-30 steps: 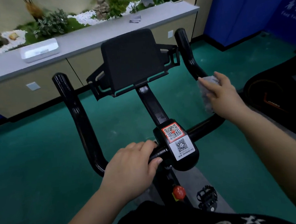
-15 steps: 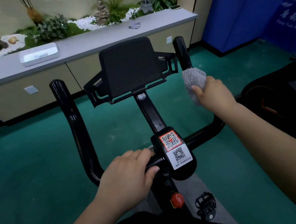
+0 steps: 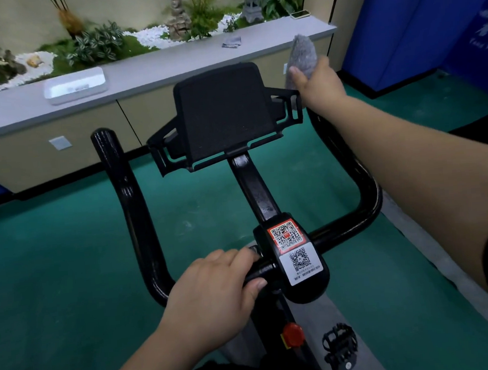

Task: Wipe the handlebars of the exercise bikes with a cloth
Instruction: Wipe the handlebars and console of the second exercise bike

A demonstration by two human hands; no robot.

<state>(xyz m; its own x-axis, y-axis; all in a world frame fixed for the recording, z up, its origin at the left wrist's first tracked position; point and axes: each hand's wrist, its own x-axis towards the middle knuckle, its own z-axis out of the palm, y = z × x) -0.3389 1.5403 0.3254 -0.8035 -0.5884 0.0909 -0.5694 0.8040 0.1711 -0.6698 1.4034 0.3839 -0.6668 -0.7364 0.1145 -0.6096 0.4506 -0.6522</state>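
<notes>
the right hand (image 3: 321, 88) had its grip closed around the grey cloth (image 3: 300, 58), fingers and thumb wrapped on it. the cloth stood up over the far tip of the right handlebar (image 3: 360, 176), just right of the black tablet holder (image 3: 220, 114), and the tip itself was hidden under it. the left hand (image 3: 216, 296) had its grip closed around the low cross bar (image 3: 260, 270), just left of the box with the code stickers (image 3: 295, 256), well below the tablet holder. it looked like it was keeping the bike steady.

the left handlebar (image 3: 128, 198) stood bare, to the left of the tablet holder and well apart from the cloth. it did not look wiped yet, but i could not tell for sure.

i think the step was wiping the top end of the right bar. to do it well, the hand should keep the cloth wrapped all the way round the bar, squeeze gently, and give a little twist so the rounded tip gets clean too. then it could slide down the bar to the bend without letting go. the left hand should hold on so the bike does not wobble.

behind the tablet holder ran a long grey surface (image 3: 153, 67) with a white tray (image 3: 74, 85), a small folded cloth (image 3: 231, 42) and green plants (image 3: 97, 44). below the tablet holder were a red knob (image 3: 293, 334), a pedal (image 3: 339, 343) and the green floor (image 3: 69, 269).
</notes>
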